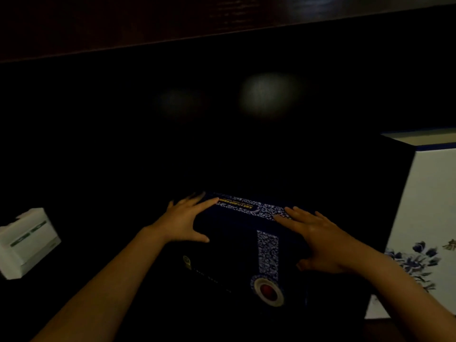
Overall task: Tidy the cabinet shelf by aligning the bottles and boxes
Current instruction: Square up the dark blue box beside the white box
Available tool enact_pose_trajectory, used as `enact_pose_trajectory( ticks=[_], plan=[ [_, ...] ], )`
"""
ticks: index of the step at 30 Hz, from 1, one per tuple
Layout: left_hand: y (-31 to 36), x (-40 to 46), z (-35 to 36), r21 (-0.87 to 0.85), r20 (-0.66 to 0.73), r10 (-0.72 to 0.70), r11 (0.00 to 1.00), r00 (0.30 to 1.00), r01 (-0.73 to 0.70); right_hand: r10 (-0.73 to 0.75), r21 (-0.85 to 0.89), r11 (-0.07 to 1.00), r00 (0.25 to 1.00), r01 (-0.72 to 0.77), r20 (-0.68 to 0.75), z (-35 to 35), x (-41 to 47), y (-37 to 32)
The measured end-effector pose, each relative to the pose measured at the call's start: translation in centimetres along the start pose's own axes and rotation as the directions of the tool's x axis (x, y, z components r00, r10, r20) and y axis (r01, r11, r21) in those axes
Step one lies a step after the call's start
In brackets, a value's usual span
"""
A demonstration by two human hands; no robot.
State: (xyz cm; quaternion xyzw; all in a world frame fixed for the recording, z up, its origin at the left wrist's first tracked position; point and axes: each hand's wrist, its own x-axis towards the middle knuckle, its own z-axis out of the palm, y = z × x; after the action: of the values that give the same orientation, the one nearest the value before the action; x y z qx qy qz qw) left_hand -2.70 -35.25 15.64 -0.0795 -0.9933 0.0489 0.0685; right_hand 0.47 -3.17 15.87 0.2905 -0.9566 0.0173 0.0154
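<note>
A dark blue box (237, 248) with a white patterned band and a round red-and-white seal stands in the middle of the dim cabinet shelf. My left hand (183, 222) lies spread against its upper left corner, fingers apart. My right hand (318, 238) rests flat on its upper right side, fingers also apart. Neither hand closes around the box. No bottles can be made out in the dark.
A tall white box with blue flowers (424, 223) stands close to the right of the dark box. A small white box with green stripes (27, 240) sits tilted at the far left. A dark wooden shelf edge (222, 23) runs overhead.
</note>
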Motion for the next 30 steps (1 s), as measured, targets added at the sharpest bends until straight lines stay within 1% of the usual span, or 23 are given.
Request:
enact_pose_trajectory(
  ticks=[3,5,8,10,13,15,17,18,19,20,23,30],
  plan=[
    [0.8,-0.1,1.6,-0.074,-0.167,-0.026,0.997,0.986,0.014,-0.029,0.047,0.999,0.999,0.027,0.043,-0.7,0.1,1.2],
    [1.7,-0.9,2.1,-0.067,-0.246,-0.043,0.997,0.968,0.027,-0.047,0.061,0.997,0.997,0.043,0.058,-1.1,0.2,1.9],
    [3.5,-3.0,2.4,-0.048,-0.340,-0.119,0.993,0.933,0.109,-0.023,0.057,0.998,0.998,0.020,0.056,-1.7,0.7,2.7],
    [5.3,-4.4,2.4,-0.020,-0.412,-0.153,0.987,0.898,0.159,0.025,0.030,0.999,1.000,-0.025,-0.005,-1.6,1.2,2.7],
    [6.7,-6.0,1.8,0.085,-0.455,-0.154,0.973,0.877,0.215,0.116,-0.035,0.992,0.982,-0.123,-0.151,0.0,1.8,0.9],
    [5.3,-6.6,1.5,0.062,-0.456,-0.122,0.984,0.882,0.168,0.135,-0.094,0.982,0.960,-0.162,-0.247,1.6,2.0,-0.7],
    [3.2,-6.8,1.4,0.068,-0.315,-0.084,0.992,0.945,0.111,0.127,-0.132,0.976,0.943,-0.175,-0.309,2.5,2.4,-1.4],
    [2.4,-6.7,1.5,0.075,-0.242,-0.098,0.990,0.965,0.120,0.124,-0.138,0.975,0.938,-0.177,-0.325,2.7,2.6,-1.5],
    [2.0,-6.6,1.7,0.091,-0.205,-0.117,0.986,0.972,0.138,0.125,-0.140,0.974,0.935,-0.180,-0.332,2.7,2.7,-1.4],
    [2.1,-6.4,1.8,0.089,-0.196,-0.130,0.985,0.972,0.150,0.130,-0.145,0.971,0.933,-0.188,-0.337,2.7,2.7,-1.4],
    [3.0,-6.4,2.0,0.049,-0.247,-0.137,0.987,0.959,0.154,0.166,-0.136,0.965,0.922,-0.225,-0.350,2.8,2.7,-1.5],
    [3.4,-6.7,2.2,0.065,-0.305,-0.163,0.980,0.938,0.191,0.231,-0.097,0.954,0.903,-0.283,-0.363,2.8,2.5,-2.5]
  ],
)
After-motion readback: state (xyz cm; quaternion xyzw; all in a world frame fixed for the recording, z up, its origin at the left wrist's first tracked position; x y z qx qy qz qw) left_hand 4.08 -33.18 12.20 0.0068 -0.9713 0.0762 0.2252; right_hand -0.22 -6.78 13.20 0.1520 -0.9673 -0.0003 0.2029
